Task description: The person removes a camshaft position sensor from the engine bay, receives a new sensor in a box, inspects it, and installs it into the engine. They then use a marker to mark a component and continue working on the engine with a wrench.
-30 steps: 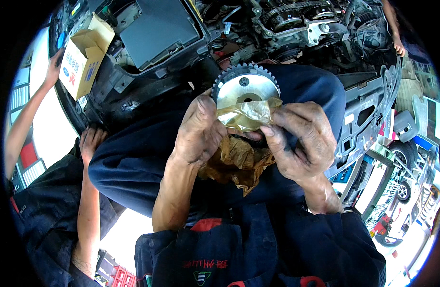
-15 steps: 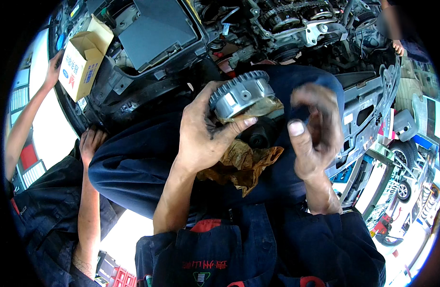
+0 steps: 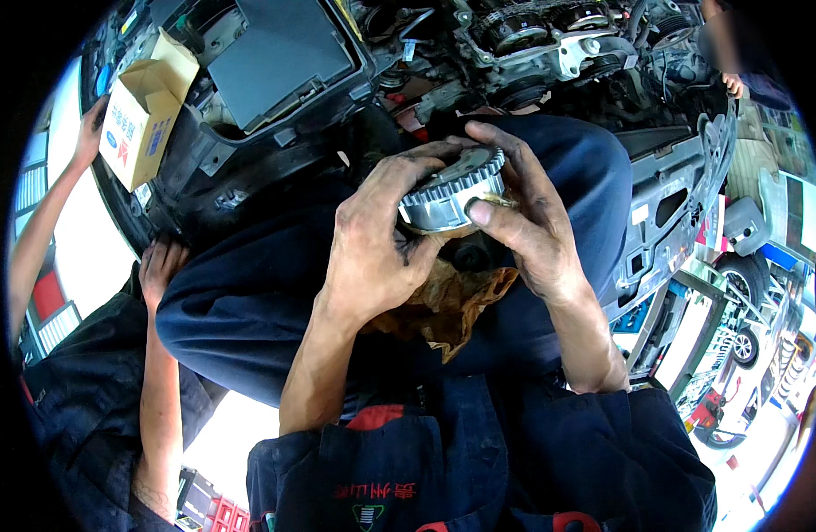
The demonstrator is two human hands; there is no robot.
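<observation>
Between my two hands I hold a silver toothed timing gear (image 3: 452, 197), a thick round metal part with teeth around its upper rim. My left hand (image 3: 377, 226) is wrapped round its left side. My right hand (image 3: 532, 213) grips the right side, thumb pressed on the smooth metal wall below the teeth. Its far side and underside are mostly hidden by my fingers. Crumpled brown oily paper (image 3: 448, 306) lies on my lap just beneath the gear.
An opened engine (image 3: 550, 44) with exposed round gears lies ahead. A black box-shaped cover (image 3: 279, 62) sits left of it, beside an open cardboard box (image 3: 151, 115). A co-worker's arm (image 3: 164, 381) rests close on my left; another person's hand (image 3: 733, 86) shows at far right.
My right hand has come in from the right and closed on the gear. The gear has tilted, showing more of its toothed top.
</observation>
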